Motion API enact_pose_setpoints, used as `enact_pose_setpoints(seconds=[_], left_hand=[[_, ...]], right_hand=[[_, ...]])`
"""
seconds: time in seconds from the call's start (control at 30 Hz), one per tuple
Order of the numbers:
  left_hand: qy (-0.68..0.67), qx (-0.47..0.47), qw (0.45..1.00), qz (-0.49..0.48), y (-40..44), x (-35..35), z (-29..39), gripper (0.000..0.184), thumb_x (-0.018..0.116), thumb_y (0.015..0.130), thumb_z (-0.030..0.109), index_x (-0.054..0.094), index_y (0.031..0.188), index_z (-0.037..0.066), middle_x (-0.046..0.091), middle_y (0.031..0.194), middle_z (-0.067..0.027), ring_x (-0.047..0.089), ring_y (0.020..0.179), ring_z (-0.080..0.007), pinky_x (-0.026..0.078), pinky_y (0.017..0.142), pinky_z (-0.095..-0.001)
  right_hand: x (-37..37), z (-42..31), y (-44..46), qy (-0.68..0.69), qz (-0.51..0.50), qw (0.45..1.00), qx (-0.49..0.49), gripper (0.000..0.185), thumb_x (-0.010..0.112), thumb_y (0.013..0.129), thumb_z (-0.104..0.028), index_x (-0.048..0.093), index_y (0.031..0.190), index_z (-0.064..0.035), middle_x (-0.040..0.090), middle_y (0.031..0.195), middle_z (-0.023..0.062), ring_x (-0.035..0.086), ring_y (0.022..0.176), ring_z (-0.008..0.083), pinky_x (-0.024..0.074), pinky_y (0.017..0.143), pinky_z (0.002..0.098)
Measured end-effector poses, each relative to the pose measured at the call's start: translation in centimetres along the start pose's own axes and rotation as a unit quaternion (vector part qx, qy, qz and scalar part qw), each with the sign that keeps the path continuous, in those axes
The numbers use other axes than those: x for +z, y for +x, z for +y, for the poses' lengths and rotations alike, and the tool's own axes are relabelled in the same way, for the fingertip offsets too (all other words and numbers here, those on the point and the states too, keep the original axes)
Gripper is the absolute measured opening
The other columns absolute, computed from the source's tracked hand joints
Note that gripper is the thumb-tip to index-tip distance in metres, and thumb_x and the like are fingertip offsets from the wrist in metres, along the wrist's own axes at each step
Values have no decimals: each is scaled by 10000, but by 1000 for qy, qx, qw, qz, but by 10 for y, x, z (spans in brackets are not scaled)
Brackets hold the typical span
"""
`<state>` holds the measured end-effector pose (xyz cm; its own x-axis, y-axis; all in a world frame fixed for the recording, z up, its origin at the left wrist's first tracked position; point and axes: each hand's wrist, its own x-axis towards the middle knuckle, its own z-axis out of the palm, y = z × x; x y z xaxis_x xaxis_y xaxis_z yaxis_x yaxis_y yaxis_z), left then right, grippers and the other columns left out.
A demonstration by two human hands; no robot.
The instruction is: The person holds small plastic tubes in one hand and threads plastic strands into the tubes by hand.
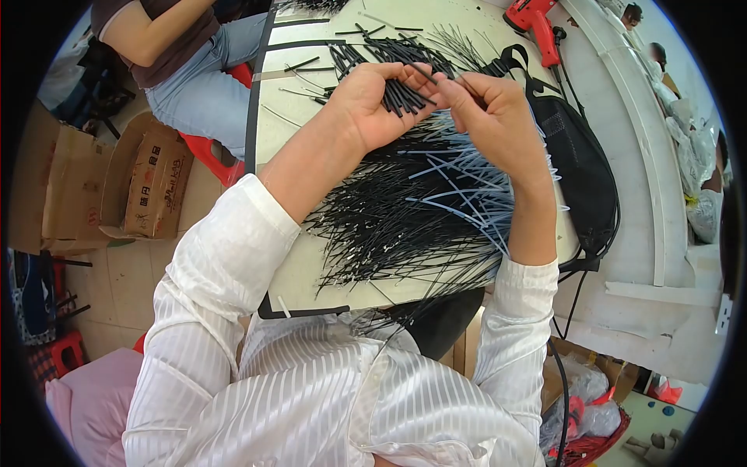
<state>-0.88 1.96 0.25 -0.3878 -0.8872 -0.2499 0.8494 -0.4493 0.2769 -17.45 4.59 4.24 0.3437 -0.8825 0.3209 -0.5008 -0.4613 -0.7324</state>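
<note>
My left hand (369, 105) is turned palm up with its fingers curled around a bunch of short black tubes (403, 98), which look like heat-shrink tubing. Close against its fingertips, my right hand (492, 113) pinches with thumb and forefinger. One black tube runs toward that pinch, but what the right fingers hold is too small to make out. Below both hands spreads a large heap of thin black wires (373, 210), with pale blue wires (467, 183) on its right side. More loose black tubes (381, 53) lie on the table (292, 101) just beyond my hands.
A red heat gun (535, 27) lies at the far right, its cord trailing down. Beside the wires sits a black bag (580, 167). Another person (175, 58) sits at the left table edge, near cardboard boxes (144, 183) on the floor. Wire ends overhang the front edge.
</note>
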Motion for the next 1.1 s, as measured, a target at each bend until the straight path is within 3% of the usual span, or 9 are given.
enact_pose_setpoints(seconds=[0.13,0.17,0.3,0.47,0.67,0.8,0.97,1.1], left_hand=[[54,-58,996,-33,-8,-1,4,186,424,903,-21,537,1040,-75,594,923,-124,534,672,-135,486,551,-224],[54,-58,996,-33,-7,-2,5,186,424,903,-21,537,1040,-75,594,923,-124,534,672,-135,486,551,-224],[41,-107,983,-142,2,-11,8,162,500,920,8,560,1047,-71,584,890,-81,364,505,-28,236,367,-156],[144,-20,988,-50,-7,7,-5,168,586,926,55,593,1057,-49,579,880,-53,262,442,3,134,324,-151],[128,-28,991,-41,-6,7,0,192,622,930,85,617,1086,-27,574,873,-43,272,453,4,156,335,-148],[80,-32,995,-43,-5,7,6,201,627,927,86,627,1104,-9,569,873,-37,269,456,7,154,337,-149],[60,-14,995,-81,-4,5,7,201,636,919,80,640,1098,-14,561,857,-29,269,455,7,159,336,-147],[135,-14,988,-73,-6,6,-1,193,635,920,80,641,1088,-16,557,842,-25,268,452,5,160,337,-147]], right_hand=[[-4,2,2,44,35,998,30,285,609,907,-188,637,711,16,473,519,-26,374,478,68,295,439,216],[-4,3,2,44,35,998,30,285,609,907,-188,637,711,16,473,519,-26,374,478,68,295,439,216],[-5,7,2,12,26,999,44,286,599,918,-197,642,727,11,469,515,-23,374,474,70,294,441,211],[-5,8,2,-7,2,999,45,320,557,963,-225,647,732,-24,461,524,-33,378,500,46,288,477,192],[-23,11,1,-39,47,998,11,325,545,972,-237,655,766,-11,492,554,-25,400,522,51,297,487,194],[-35,10,-2,-99,9,995,7,281,572,942,-205,656,783,11,506,558,-8,386,504,94,320,473,258],[-34,19,-4,-88,-20,996,10,259,599,928,-203,670,795,8,520,570,-3,380,507,95,318,471,266],[-10,15,1,-78,27,996,-32,232,620,911,-192,683,808,6,532,570,-3,389,506,92,314,467,251]])
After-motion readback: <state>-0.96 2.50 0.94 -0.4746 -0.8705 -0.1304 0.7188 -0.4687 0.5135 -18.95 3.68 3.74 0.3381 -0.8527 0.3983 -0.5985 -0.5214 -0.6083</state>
